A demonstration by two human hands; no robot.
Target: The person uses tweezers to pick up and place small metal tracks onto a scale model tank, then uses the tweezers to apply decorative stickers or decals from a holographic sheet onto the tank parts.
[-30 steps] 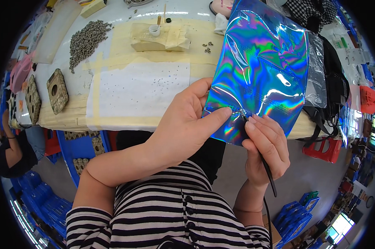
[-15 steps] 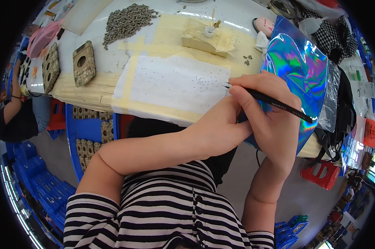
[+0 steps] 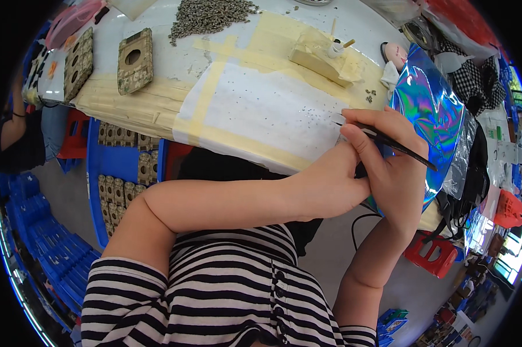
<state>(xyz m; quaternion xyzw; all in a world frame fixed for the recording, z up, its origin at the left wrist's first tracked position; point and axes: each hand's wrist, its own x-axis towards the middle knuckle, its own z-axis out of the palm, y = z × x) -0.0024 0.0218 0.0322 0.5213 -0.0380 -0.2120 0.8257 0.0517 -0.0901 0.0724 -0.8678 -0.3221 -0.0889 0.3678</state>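
Note:
My right hand (image 3: 391, 150) pinches black tweezers (image 3: 402, 149) between thumb and fingers. Their bright tips sit over the right end of a white sheet (image 3: 232, 115) dotted with tiny dark specks. Close against it, my left hand (image 3: 330, 185) is closed, its wrist bent and its fingertips hidden behind the right hand. A dark bit shows between the two hands, but I cannot make out what the left one grips. Beyond the sheet, a yellowish taped block (image 3: 324, 62) carries a small white cup (image 3: 335, 50) with thin sticks by it.
Small metal parts form a heap (image 3: 209, 20) at the back. Camouflage-patterned cases (image 3: 135, 61) stand at the left; more fill a blue tray (image 3: 97, 191) below the table edge. A shiny iridescent bag (image 3: 428, 110) lies right of my hands. A red stool (image 3: 431, 254) is lower right.
The view has shifted, so the table things appear farther right and turned slightly. Both hands stay together at the sheet's right end, with the tweezers still in the right hand.

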